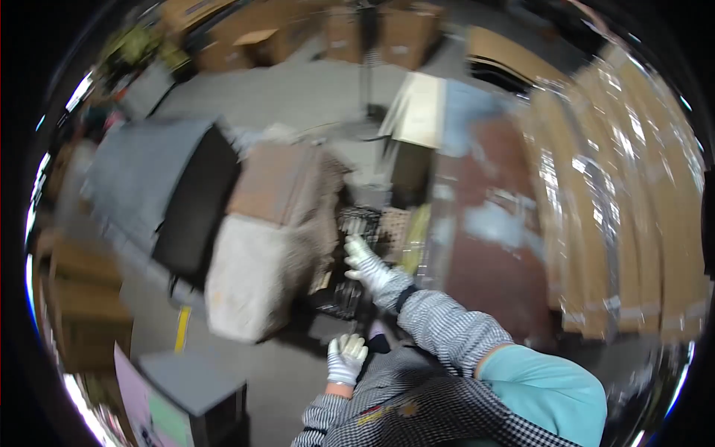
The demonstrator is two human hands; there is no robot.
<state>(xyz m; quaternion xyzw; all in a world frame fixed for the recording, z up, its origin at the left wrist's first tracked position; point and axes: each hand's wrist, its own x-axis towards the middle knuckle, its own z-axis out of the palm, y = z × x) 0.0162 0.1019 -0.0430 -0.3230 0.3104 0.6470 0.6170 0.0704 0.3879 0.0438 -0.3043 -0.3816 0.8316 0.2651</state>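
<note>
My right hand [369, 266], in a white glove with a striped cuff, reaches forward with its fingers spread and nothing in them. It is above or beside a dark crate-like thing [339, 298], which motion blur makes hard to read; I cannot tell whether they touch. A beige perforated piece [393, 229] lies just beyond that hand. My left hand [345, 359], gloved the same way, is low in front of my body, with its fingers apart and slightly bent. No object shows in it.
Left of my hands stand a pale wrapped bundle [249, 279] and a dark grey-topped block [197, 201]. On the right are a brown-red panel stack [495, 283] and film-wrapped cardboard [618, 223]. A grey cabinet [195, 380] stands near left; cardboard boxes [406, 37] line the back.
</note>
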